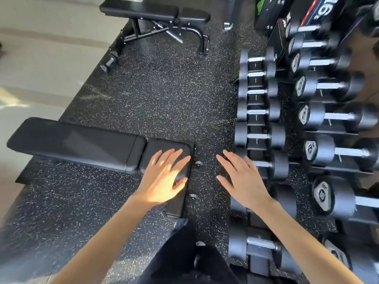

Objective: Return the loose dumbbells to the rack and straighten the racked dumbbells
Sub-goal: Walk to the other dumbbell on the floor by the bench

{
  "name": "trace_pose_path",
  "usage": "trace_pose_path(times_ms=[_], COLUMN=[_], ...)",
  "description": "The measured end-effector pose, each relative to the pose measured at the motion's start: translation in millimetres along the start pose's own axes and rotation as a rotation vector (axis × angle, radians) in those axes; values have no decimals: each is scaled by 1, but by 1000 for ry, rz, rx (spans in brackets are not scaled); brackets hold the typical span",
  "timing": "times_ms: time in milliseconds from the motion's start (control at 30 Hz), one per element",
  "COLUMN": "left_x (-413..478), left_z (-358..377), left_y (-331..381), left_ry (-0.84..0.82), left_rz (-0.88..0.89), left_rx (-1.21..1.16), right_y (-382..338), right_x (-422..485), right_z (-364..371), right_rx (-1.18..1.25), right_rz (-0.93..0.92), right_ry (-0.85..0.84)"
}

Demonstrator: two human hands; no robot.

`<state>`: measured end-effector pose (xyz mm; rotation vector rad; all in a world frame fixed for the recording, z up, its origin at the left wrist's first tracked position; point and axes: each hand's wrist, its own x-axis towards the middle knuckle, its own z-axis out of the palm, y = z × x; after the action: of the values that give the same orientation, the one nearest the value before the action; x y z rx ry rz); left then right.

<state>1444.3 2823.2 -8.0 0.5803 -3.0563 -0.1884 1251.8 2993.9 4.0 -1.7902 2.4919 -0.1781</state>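
A black steel two-tier rack (pixel 336 132) runs down the right side, loaded with black rubber dumbbells with chrome handles (pixel 259 111) lying side by side, the smaller ones on the lower tier and the larger ones above.

Well away from the rack, at the far left edge of the black speckled rubber floor (pixel 164 99), one small loose black dumbbell (pixel 109 63) lies beside the foot of a far black padded bench (pixel 147 12).

The right hand (pixel 244 181) is spread flat, palm down, holding nothing, just beside the rack's lower tier. The left hand (pixel 162 179), fingers also splayed and holding nothing, is farther from the rack, over the seat end of a near black padded bench (pixel 82 144); whether it touches the pad cannot be told.
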Motion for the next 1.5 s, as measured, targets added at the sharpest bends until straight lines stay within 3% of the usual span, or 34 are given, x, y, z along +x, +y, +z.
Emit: trace_pose_path(times_ms=[567,800,1167,1500], left_x=[132,225,418,426], left_z=[-9,8,-24,-23], left_y=[-95,-117,-136,-170], left_ry=[70,47,122,110], left_rz=[-54,-154,-273,-432], left_rx=[52,33,27,33], right_y=[45,114,244,267], right_x=[168,261,437,501], right_z=[-8,3,-42,-45], right_rx=[-32,-37,-61,-6], right_rz=[-58,-148,-213,-292], right_ry=[80,11,3,-13])
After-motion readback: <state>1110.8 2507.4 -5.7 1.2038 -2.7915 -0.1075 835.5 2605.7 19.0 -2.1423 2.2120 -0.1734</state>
